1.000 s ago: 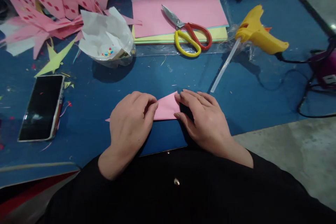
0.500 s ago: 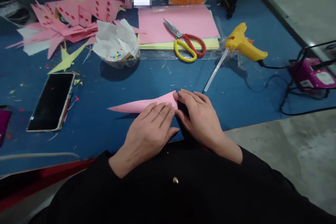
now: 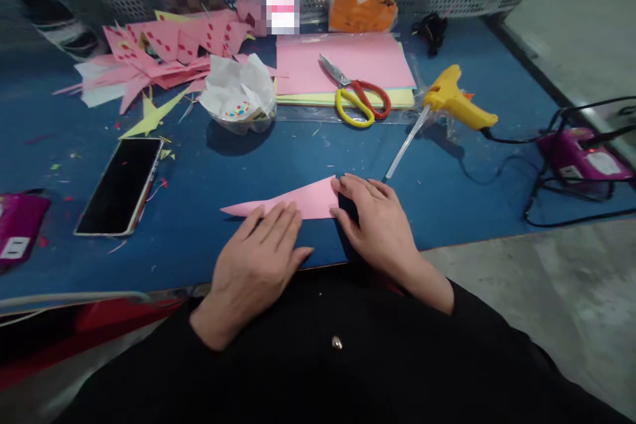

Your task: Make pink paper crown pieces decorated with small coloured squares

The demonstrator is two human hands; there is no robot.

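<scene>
A folded piece of pink paper [image 3: 314, 200] lies on the blue table, its narrow point to the left and its wide end to the right. My left hand [image 3: 258, 258] rests flat across its lower edge, fingers stretched out and thumb apart. At the wide end, my right hand [image 3: 373, 218] holds the paper with curved fingers at the upper corner and the thumb at the lower one. Beyond the right hand is a yellow glue gun [image 3: 460, 101] with a clear glue stick [image 3: 407, 144]. Scissors [image 3: 362, 94] with red and yellow handles lie on stacked coloured paper [image 3: 303, 65].
Left of the hands lie a phone [image 3: 119, 187] and a purple power block [image 3: 20, 225]. A lined plastic bowl [image 3: 241, 96] stands behind, near pink paper cutouts [image 3: 173, 43] and yellow scraps [image 3: 153, 112]. At right, a wire stand [image 3: 527, 205] is beside another purple block [image 3: 583, 156].
My left hand has slid left along the folded pink paper, uncovering more of its wide end. The right hand stays at that end. The camera view has shifted slightly.
</scene>
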